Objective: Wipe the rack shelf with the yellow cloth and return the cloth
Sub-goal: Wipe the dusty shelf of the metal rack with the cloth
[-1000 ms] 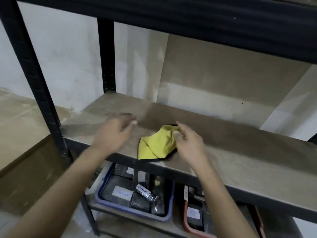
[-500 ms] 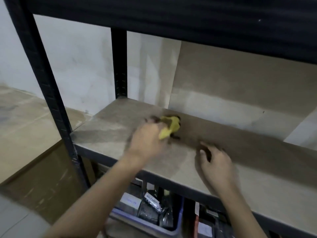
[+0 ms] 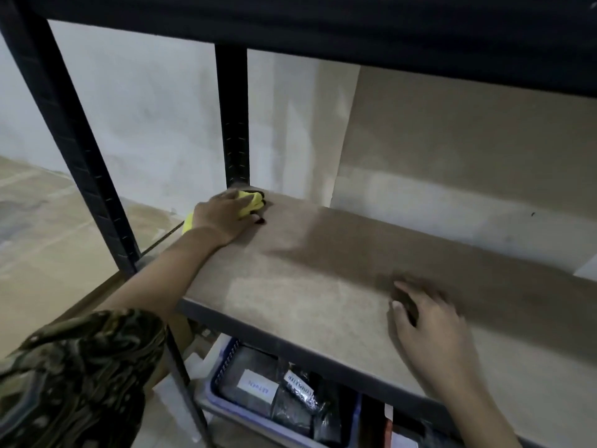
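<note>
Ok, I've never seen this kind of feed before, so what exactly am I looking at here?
This is one camera worn on a person's head, looking down at their own bare hands; there is no machine. The left hand presses a yellow cloth onto the rack shelf at its far left corner, beside the black rear post. The right hand holds nothing and hovers low over the shelf's front edge; it is blurred. Otherwise the shelf is bare. Below it sits a blue basket of packaged items.

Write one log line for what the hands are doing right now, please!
left hand: presses yellow cloth at shelf back-left corner | right hand: flat on shelf, empty | step: wiping
</note>
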Demonstrator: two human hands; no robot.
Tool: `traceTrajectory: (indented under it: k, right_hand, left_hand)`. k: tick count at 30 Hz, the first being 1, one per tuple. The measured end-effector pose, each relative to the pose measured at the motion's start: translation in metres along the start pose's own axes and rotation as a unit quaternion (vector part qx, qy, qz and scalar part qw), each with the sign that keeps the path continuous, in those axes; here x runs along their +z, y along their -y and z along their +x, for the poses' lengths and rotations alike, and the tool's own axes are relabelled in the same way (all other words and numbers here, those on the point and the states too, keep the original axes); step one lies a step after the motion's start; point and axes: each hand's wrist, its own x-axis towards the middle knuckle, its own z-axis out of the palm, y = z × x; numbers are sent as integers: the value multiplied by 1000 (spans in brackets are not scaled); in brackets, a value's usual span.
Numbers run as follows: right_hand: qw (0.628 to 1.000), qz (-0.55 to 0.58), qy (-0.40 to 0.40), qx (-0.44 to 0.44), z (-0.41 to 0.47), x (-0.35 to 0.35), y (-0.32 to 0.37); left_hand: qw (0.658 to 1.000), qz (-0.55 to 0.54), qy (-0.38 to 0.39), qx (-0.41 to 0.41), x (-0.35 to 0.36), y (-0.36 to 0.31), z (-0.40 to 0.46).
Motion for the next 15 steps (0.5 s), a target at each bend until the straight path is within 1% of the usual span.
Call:
traceTrajectory:
  k: [5,10,15]
  right_hand:
    - [1000,-4,-14,-13,-1,4,-1]
    - [999,-11,-30,-9,3,8,-1]
    - [999,-19,-32,-7,1,10,-2]
  left_hand:
    - [996,-40,-82,-8,-7,6,29]
    - [998,-6,-54,14,3,-2,54]
    - [998,37,-32,26,-1,0,54]
